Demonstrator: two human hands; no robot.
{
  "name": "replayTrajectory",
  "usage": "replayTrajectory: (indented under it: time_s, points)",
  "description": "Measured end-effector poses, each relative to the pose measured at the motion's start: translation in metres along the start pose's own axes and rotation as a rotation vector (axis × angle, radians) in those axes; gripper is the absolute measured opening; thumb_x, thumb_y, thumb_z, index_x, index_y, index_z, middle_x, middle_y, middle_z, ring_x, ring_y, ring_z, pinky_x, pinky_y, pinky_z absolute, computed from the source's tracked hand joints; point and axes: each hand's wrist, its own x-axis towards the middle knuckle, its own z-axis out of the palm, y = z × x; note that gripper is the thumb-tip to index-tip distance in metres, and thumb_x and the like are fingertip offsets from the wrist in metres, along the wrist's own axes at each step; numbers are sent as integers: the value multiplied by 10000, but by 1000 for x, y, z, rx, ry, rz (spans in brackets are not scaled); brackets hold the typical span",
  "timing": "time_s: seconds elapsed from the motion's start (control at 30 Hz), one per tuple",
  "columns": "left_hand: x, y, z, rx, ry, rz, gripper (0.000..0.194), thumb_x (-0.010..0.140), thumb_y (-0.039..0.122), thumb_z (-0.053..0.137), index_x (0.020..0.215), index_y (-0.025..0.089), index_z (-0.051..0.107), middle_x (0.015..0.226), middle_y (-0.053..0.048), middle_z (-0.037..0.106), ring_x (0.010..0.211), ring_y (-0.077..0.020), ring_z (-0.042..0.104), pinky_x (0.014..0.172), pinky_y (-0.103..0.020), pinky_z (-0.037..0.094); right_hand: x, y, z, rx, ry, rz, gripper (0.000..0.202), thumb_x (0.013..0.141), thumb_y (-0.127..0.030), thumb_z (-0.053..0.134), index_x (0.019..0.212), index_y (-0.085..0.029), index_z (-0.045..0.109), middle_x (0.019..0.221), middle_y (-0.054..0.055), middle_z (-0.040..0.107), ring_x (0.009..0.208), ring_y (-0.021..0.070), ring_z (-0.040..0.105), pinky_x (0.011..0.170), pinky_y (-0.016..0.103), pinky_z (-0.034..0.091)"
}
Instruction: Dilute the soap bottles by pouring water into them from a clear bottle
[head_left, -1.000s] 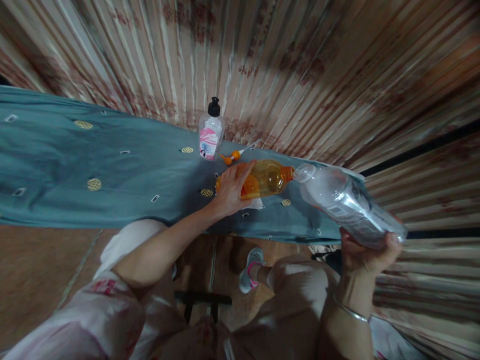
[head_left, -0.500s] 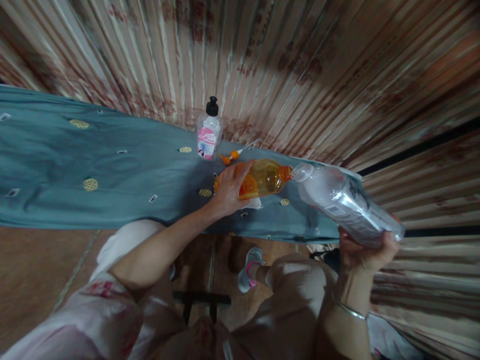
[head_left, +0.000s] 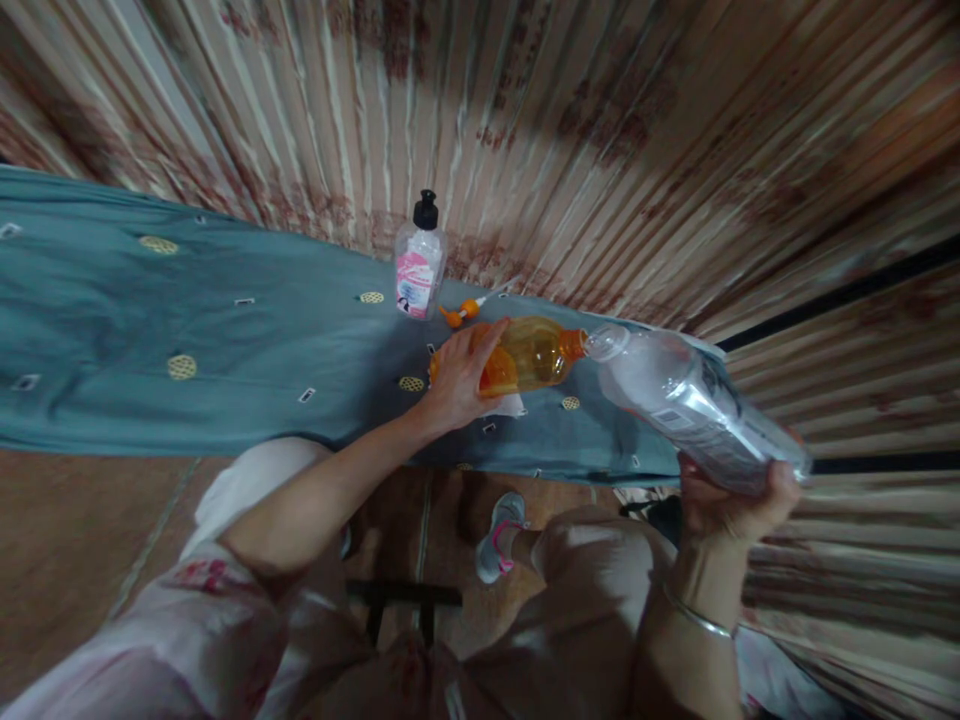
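My left hand [head_left: 459, 378] is wrapped round the lower part of an orange see-through bottle [head_left: 538, 355], which has its pump off and its neck pointing right. In my right hand [head_left: 739, 505] is a large clear plastic bottle [head_left: 686, 400], gripped near its base and tilted. The clear bottle's mouth meets the orange bottle's neck; whether liquid passes between them I cannot tell. An orange pump top [head_left: 461, 312] with a thin tube lies just behind my left hand. Farther back and left stands a clear bottle with a black pump cap [head_left: 420, 265] and a pink label.
A teal patterned cloth [head_left: 247, 350] covers the long narrow table. Pleated curtains [head_left: 450, 110] hang along its back and right side. A white paper piece [head_left: 508, 405] lies beneath the orange bottle. Dark bars [head_left: 862, 295] cross the curtain at right.
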Motion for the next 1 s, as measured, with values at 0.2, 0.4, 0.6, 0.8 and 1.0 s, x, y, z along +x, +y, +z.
replayTrajectory:
  time_s: [0.2,0.4,0.6,0.8,1.0]
  points:
    - [0,0,1,-2,9,-7,1051,676,222,841,1574,176,296,1488,-182,490,1356,-362,474,1170,-535,366,1,2,-2,18,-1,-6,447,538,-470,657,949,-295,685,1069,-14,706,917,234,676,432,191,361]
    - [0,-1,2,-11,18,-4,1056,681,234,850,1581,210,297,1484,-160,494,1348,-361,475,1165,-540,375,3,3,-6,18,-7,-17,479,546,-478,661,989,-297,679,1057,-13,702,886,221,659,425,200,391]
    - [0,2,0,-7,10,-10,1035,695,210,842,1576,213,301,1493,-160,489,1355,-361,474,1162,-548,375,3,1,-4,21,-12,-17,470,539,-473,664,973,-294,678,1036,-12,697,885,219,660,417,198,405]
    - [0,1,0,-13,6,-10,1064,676,207,853,1580,198,293,1492,-162,485,1357,-363,472,1167,-547,370,3,2,-5,28,-27,-27,477,539,-458,672,989,-299,678,1039,-14,694,850,207,658,398,187,402]
    - [0,1,0,-12,5,-8,1059,688,218,844,1584,214,279,1488,-165,484,1352,-369,474,1152,-549,383,4,2,-7,9,-46,-35,445,546,-476,666,950,-288,683,1046,-10,681,788,181,629,371,174,376]
